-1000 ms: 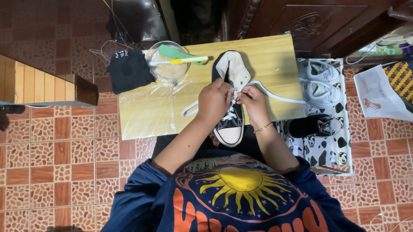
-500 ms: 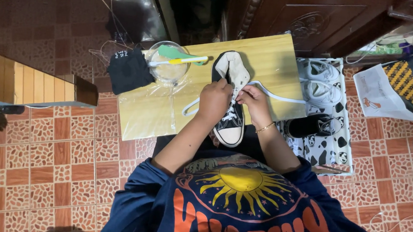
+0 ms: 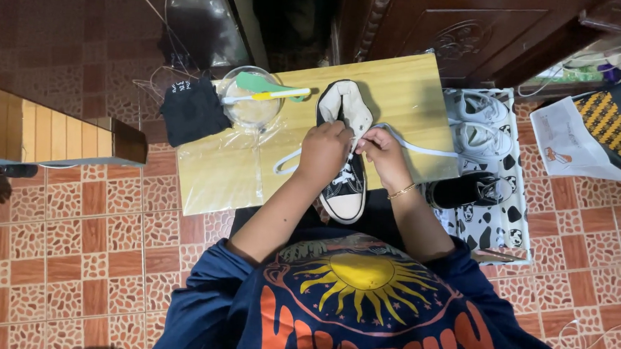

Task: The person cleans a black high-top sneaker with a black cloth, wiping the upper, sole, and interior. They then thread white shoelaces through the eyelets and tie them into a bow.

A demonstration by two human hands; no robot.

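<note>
On the low table [image 3: 404, 86] the sneaker [image 3: 344, 177] lies toe toward the person, left hand [image 3: 324, 152] clenched on its eyelets, right hand [image 3: 379, 149] pinching the lace [image 3: 429, 149], which looks soft and limp, best gripped near its tip.

Sneaker [image 3: 347, 177] middle hidden under left hand [image 3: 324, 152], fingertips unseen, white lace [image 3: 414, 145] end behind right hand [image 3: 381, 154]
</note>
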